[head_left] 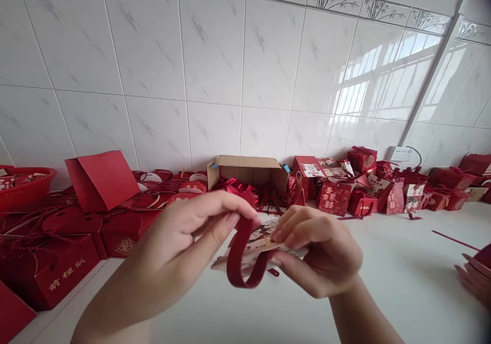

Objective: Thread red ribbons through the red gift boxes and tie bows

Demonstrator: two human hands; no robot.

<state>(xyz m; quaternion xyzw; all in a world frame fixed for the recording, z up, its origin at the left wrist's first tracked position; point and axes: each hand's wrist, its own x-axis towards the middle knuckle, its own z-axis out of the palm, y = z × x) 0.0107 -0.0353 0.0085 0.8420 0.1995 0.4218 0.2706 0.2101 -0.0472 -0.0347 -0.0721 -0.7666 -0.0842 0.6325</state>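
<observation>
Between my hands is a dark red ribbon (241, 262) that hangs down in a U-shaped loop. My left hand (199, 231) pinches one end of it between thumb and fingers. My right hand (316, 247) grips a pale printed gift box (261, 239) with dark and red figures, seemingly folded flat, held tilted above the table. The ribbon's other end runs to the right thumb, against the box's near edge. Part of the box is hidden behind the ribbon and my fingers.
An open cardboard carton (249, 161) holding red ribbons stands against the tiled wall. Red gift boxes (76, 267) crowd the left, and more boxes (333, 197) line the right. A red basin (34, 185) sits far left. Another person's hand (473, 280) shows at the right edge.
</observation>
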